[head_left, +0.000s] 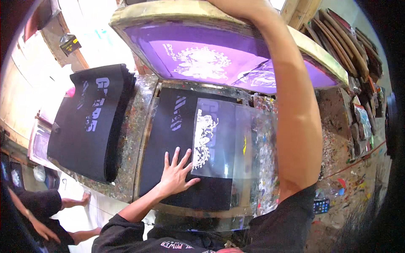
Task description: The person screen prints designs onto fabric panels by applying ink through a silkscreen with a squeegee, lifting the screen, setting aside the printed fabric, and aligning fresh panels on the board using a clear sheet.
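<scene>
In the head view, the only one we have, we see the left hand spread flat on a black panel, fingers extended and grasping nothing. The panel lies on the paint-spattered worktable, in front of the person, and bears grey lettering. Over its right part we find a clear sheet with a white ornamental figure near its left edge and a small yellow mark farther right; the spread fingers are just beside that left edge, though we cannot tell whether they touch it. The right hand lies over the upper rail of a wooden-framed screen, which stands tilted up behind the panel and shows a purple face with white patterns. The fingers are cut off by the upper edge, so we cannot tell how firmly they grasp the rail. To the left we see a stack of black panels with similar lettering, to the lower right a phone, and at lower left part of another person.
</scene>
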### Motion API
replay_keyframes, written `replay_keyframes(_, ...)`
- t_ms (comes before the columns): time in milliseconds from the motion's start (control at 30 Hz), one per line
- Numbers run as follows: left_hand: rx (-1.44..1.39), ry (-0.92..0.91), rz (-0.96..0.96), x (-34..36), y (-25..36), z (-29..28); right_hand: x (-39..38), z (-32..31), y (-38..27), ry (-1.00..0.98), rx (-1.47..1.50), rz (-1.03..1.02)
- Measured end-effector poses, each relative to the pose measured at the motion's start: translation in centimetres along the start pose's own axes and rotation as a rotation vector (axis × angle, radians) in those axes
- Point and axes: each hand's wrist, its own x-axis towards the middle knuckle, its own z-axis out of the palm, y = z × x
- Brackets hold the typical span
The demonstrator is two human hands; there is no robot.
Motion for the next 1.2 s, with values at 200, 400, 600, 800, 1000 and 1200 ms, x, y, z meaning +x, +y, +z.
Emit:
replay_keyframes(200,-0.026,0.005,0.0,-0.8,0.5,0.1,1.0,1.1,1.2,0.028,0.035,-0.053)
replay_keyframes(400,-0.019,-0.001,-0.01,-2.0,0.8,0.3,1.3,1.1,1.3,-0.059,0.077,-0.117)
replay_keyframes(600,-0.054,0.0,0.014,-1.3,1.2,1.1,2.2,2.3,2.6,-0.098,0.002,-0.139)
replay_keyframes(800,-0.029,-0.03,-0.054,-1.1,-0.1,-0.4,4.1,2.3,2.6,-0.061,-0.253,-0.197)
replay_keyframes(1000,-0.015,-0.013,-0.05,-1.4,-0.3,0.0,2.2,2.2,0.4,-0.109,-0.3,-0.193)
replay_keyframes(1200,-0.011,-0.01,-0.064,-1.6,0.6,0.4,4.4,2.8,3.0,-0.075,-0.23,-0.223)
